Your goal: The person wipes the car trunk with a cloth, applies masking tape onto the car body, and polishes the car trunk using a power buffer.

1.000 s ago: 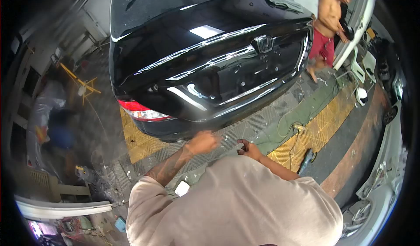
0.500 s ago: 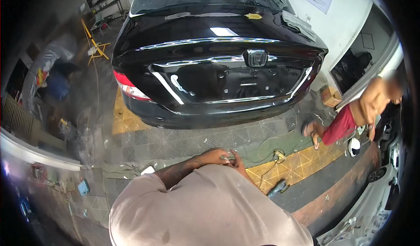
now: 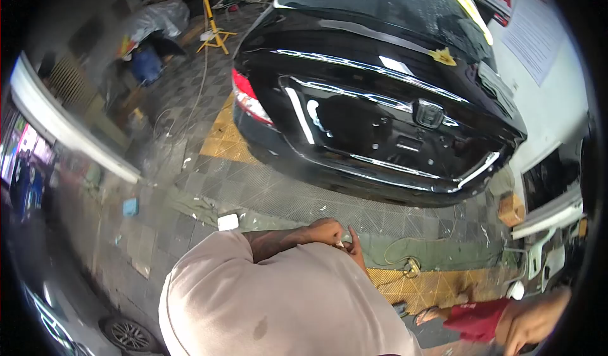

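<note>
My left hand (image 3: 326, 231) is closed in front of my chest, its fingers bent around something small and pale that I cannot make out. Right against it is my right hand (image 3: 354, 249), one finger raised and the others curled near the same small thing. Beyond both hands stands a black car (image 3: 354, 122), its rear facing me. A yellow cloth or paper piece (image 3: 443, 56) lies on its trunk lid, and a grey cloth (image 3: 497, 89) lies near the lid's right edge.
At the lower right is another person (image 3: 478, 320) in red shorts. A yellow stand (image 3: 214, 30) is at the upper left. A white object (image 3: 228, 222) lies on the floor, a cable (image 3: 413, 267) lies on yellow tiles, and a cardboard box (image 3: 510, 210) stands right. Another car (image 3: 130, 335) is lower left.
The view has swung left. My hands, apart one second ago, have come together. The other person has moved from beside the car to the lower right, closer to me.
</note>
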A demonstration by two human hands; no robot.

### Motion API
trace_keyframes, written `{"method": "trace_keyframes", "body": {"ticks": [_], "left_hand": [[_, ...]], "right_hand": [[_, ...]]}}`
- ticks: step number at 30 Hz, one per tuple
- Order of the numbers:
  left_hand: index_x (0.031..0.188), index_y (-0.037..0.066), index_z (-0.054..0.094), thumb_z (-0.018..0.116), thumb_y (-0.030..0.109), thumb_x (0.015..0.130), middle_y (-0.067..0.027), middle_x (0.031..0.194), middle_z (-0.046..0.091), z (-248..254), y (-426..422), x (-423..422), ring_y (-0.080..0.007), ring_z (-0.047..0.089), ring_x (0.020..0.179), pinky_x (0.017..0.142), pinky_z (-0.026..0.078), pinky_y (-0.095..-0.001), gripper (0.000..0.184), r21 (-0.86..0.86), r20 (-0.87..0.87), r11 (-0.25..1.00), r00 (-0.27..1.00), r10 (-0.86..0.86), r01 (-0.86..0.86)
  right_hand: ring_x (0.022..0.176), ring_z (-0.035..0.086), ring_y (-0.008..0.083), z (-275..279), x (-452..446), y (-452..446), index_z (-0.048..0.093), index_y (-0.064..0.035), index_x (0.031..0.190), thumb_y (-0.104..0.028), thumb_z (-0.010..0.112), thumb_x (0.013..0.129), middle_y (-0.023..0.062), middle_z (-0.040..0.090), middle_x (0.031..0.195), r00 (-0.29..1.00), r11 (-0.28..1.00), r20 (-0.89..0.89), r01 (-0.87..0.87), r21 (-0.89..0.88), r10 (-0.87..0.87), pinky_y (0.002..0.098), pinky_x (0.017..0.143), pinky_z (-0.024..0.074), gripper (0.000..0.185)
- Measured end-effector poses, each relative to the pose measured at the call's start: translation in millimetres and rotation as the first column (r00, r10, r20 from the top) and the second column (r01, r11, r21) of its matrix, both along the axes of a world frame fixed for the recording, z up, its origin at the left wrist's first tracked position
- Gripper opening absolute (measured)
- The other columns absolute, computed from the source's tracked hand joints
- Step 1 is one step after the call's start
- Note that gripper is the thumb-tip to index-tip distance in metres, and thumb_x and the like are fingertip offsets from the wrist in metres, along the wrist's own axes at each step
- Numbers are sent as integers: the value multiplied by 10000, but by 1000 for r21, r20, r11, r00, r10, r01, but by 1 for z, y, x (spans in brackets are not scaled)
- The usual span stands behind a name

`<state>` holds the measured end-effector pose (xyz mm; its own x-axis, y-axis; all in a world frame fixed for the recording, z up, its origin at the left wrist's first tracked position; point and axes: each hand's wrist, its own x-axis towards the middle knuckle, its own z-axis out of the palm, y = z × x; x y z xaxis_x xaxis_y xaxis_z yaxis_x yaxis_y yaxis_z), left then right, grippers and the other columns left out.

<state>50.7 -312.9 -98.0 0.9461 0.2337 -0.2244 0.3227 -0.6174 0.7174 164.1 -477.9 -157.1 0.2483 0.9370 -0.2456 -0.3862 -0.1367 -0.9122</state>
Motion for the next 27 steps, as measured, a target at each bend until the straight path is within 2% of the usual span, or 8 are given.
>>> {"method": "trace_keyframes", "body": {"ticks": [6, 8, 10, 12, 15, 19, 23, 27], "left_hand": [[836, 70, 721, 725, 205, 770, -140, 871, 705, -32, 18, -38, -295, 679, 821, 724, 520, -402, 151, -20, 47, 971, 969, 241, -240], [842, 66, 718, 732, 213, 771, -121, 852, 706, -50, 30, -54, -267, 675, 802, 727, 521, -386, 164, -64, 59, 949, 948, 313, -310], [847, 62, 715, 738, 221, 772, -102, 833, 706, -67, 43, -67, -239, 671, 783, 729, 522, -370, 177, -97, 71, 926, 925, 373, -365], [892, 69, 732, 694, 194, 773, -89, 835, 713, -74, 57, -80, -203, 677, 781, 731, 528, -340, 176, -381, -168, 796, 882, 441, -470], [898, 46, 724, 686, 202, 789, -68, 806, 700, -67, 70, -95, -158, 655, 752, 707, 520, -314, 193, -466, -164, 803, 928, 336, -373], [854, 42, 711, 681, 264, 809, -85, 795, 692, -60, 83, -99, -181, 660, 753, 695, 519, -327, 228, -352, -265, 879, 935, 235, -321], [1060, 63, 665, 696, 312, 812, -139, 917, 695, -63, 87, -112, -263, 664, 889, 784, 511, -360, 353, -208, -155, 900, 921, 357, -384], [1234, 54, 568, 722, 290, 816, -112, 1020, 663, -52, 109, -124, -216, 646, 899, 774, 522, -359, 504, -298, -176, 947, 982, 65, -116]], "right_hand": [[792, 643, 124, -23, 2, 19, 483, 17, 1341, -18, 640, 902, 89, 686, 878, 922, 996, 375, -94, -9, 90, 271, 735, 509, 467], [753, 606, 92, -4, -6, 26, 641, 22, 1070, -124, 663, 939, 64, 685, 894, 876, 985, 453, -116, -130, 163, 254, 662, 501, 197], [742, 596, 74, 0, -11, 32, 656, 18, 1031, -124, 674, 930, 48, 682, 847, 910, 985, 381, -120, -127, 160, 253, 653, 494, 175], [716, 568, 46, 5, -16, 39, 671, -3, 969, -146, 686, 929, 12, 672, 796, 959, 974, 213, -152, -167, 187, 235, 629, 476, 149], [682, 564, 46, 17, -39, 49, 665, -3, 937, -158, 706, 917, 2, 666, 780, 951, 986, 294, -50, -158, 95, 227, 608, 474, 161], [660, 571, 52, 9, -60, 49, 655, 0, 911, -148, 711, 911, 1, 669, 778, 956, 977, 293, 27, -212, 37, 234, 589, 478, 158], [647, 565, 55, 19, -81, 59, 652, -1, 907, -115, 683, 923, 9, 669, 771, 974, 955, 194, 165, -249, -118, 233, 581, 475, 119], [737, 583, 69, 32, -104, 63, 660, 10, 962, -138, 617, 965, 34, 677, 843, 968, 934, 179, 224, -280, -178, 254, 649, 487, 155]]}}
